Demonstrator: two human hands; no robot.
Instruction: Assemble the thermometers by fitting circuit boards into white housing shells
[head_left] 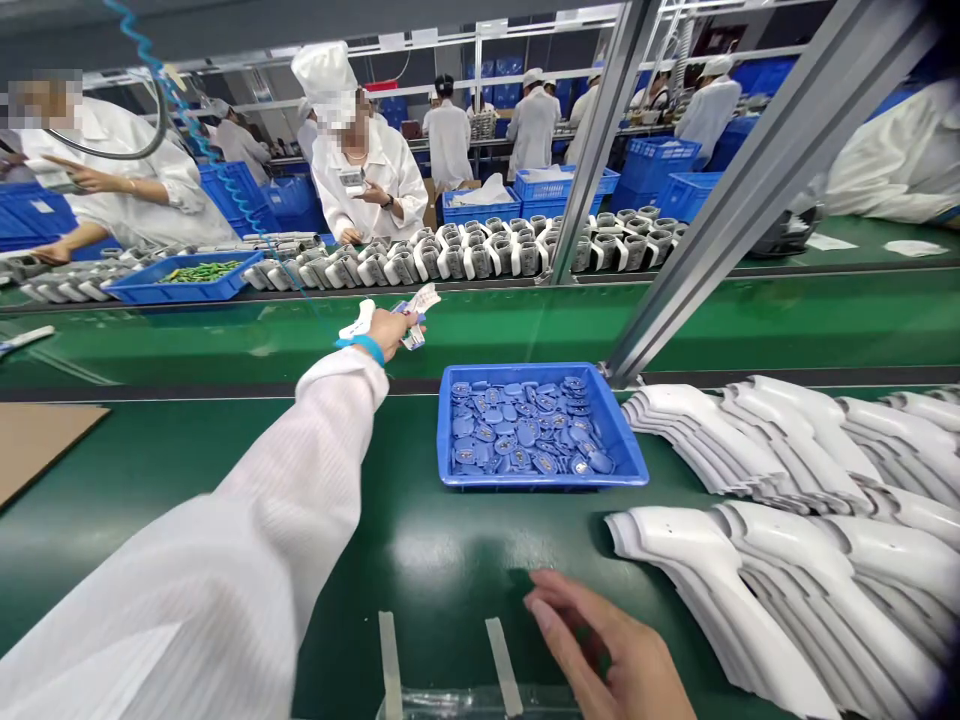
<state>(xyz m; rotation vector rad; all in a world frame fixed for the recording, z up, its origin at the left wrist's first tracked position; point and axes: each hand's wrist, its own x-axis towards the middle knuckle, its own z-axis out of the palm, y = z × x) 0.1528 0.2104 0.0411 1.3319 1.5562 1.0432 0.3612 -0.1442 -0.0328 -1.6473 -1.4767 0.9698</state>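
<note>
My left hand [388, 332], with a blue band at the wrist, reaches out over the green conveyor belt [480, 325]. Its fingers are closed on a white plastic housing [426, 298] with blue parts; the palm hides much of it. My right hand [611, 645] hovers low over the near table, fingers loosely curved, thumb apart, nothing in it. Ahead of that hand sits a blue tray [544, 480] full of small blue plastic pieces [525, 430]. Stacked white curved shells [675, 540] lie just to its right.
A slanted metal post [697, 230] rises behind the tray. Tape strips [390, 660] mark the near table; brown cardboard [45, 440] lies left. Across the belt, grey-and-white parts [450, 250] stand in rows beside a tray of green pieces [187, 290]. Co-workers in white work there.
</note>
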